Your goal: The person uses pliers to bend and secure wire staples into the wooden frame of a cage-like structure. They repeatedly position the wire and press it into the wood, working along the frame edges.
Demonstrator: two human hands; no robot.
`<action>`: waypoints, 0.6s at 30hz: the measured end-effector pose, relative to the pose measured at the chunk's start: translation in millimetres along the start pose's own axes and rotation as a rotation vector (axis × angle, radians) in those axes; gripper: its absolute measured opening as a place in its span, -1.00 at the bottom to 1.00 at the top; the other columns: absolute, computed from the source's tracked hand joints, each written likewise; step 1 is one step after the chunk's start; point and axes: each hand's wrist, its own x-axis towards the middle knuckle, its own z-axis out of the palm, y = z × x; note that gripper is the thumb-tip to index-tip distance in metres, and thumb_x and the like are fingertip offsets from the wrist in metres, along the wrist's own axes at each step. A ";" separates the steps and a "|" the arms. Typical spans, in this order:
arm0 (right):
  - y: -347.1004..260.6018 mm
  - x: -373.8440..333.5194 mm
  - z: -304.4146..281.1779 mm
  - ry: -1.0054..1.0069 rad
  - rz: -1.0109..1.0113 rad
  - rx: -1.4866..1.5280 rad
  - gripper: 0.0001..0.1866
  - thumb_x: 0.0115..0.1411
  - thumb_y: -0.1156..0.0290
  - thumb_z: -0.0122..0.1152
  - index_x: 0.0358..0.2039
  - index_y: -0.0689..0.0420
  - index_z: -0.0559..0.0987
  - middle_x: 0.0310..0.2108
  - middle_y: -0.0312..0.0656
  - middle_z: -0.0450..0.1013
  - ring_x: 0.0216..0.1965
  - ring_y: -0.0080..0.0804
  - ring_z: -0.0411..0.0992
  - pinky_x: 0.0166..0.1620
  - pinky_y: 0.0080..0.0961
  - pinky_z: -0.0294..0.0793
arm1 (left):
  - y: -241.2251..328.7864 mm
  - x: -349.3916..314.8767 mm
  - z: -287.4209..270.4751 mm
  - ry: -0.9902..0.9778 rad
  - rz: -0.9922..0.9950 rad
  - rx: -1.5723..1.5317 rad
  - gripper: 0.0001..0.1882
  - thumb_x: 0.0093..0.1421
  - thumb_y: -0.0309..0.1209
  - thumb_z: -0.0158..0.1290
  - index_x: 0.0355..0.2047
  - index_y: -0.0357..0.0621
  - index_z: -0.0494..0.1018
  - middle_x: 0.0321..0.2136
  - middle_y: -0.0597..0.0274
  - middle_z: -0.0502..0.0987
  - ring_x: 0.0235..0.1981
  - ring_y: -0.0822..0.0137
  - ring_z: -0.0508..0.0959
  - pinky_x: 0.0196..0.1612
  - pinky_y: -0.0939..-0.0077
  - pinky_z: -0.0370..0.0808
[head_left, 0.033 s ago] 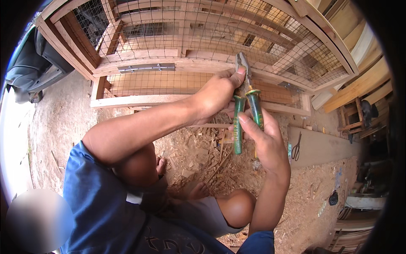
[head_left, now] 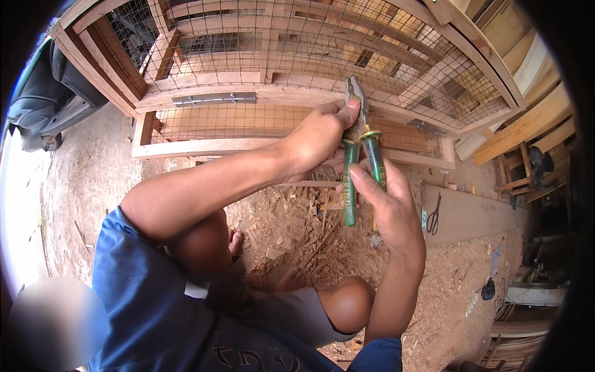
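Note:
A pair of pliers [head_left: 351, 186] with green handles and a worn metal head is held up between my two hands, jaws toward the wooden cage. My left hand [head_left: 317, 141] is closed around the head, its thumb pressed on the metal just below the jaws. My right hand [head_left: 396, 211] grips the handles, which are spread apart, with the thumb resting on the left one. Beyond the pliers stands the wooden cage [head_left: 297, 94], faced with wire mesh, with a metal hinge [head_left: 214, 99] on its rail. Some fingers are hidden behind the pliers.
Wood shavings and offcuts [head_left: 279, 239] litter the ground around my feet. Scissors [head_left: 434, 217] lie on a flat board [head_left: 480, 214] at the right. Planks [head_left: 527, 136] lean at the far right, and part of a dark motorbike [head_left: 52, 93] shows at the far left.

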 end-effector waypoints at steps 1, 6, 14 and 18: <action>0.4 -0.1 0.4 0.004 -0.019 0.033 -0.67 0.40 0.28 0.12 -0.02 0.30 0.50 -0.06 -0.07 0.53 -0.18 -0.39 0.54 -0.15 -0.41 0.57 | -0.3 0.0 -0.4 -0.007 0.007 0.004 -0.57 0.53 -0.07 -0.23 -0.03 -0.23 0.34 -0.47 0.28 0.44 -0.59 0.47 0.34 -0.49 0.50 0.34; 0.1 -1.2 1.0 0.013 0.004 0.145 -0.70 0.39 0.27 0.13 -0.06 0.26 0.51 -0.12 -0.05 0.54 -0.25 -0.40 0.54 -0.16 -0.41 0.55 | -0.7 -1.1 0.4 0.001 0.014 0.012 -0.57 0.52 -0.06 -0.21 -0.06 -0.24 0.32 -0.51 0.26 0.43 -0.63 0.47 0.31 -0.52 0.50 0.32; -0.9 -0.5 -3.7 0.013 0.036 0.211 -0.65 0.38 0.25 0.13 0.00 0.27 0.54 -0.26 -0.24 0.48 -0.30 -0.53 0.45 -0.18 -0.53 0.46 | 0.4 -2.0 6.5 -0.007 0.018 0.044 -0.53 0.49 -0.04 -0.15 -0.04 -0.30 0.27 -0.48 0.16 0.48 -0.60 0.42 0.43 -0.55 0.49 0.39; 0.8 2.7 -8.8 -0.028 0.029 0.271 -0.64 0.37 0.27 0.11 0.02 0.27 0.53 -0.26 -0.23 0.48 -0.30 -0.52 0.45 -0.20 -0.52 0.46 | 2.2 -3.1 5.9 -0.021 0.003 0.080 -0.53 0.49 -0.03 -0.15 -0.04 -0.28 0.28 -0.40 0.16 0.49 -0.51 0.42 0.47 -0.42 0.47 0.46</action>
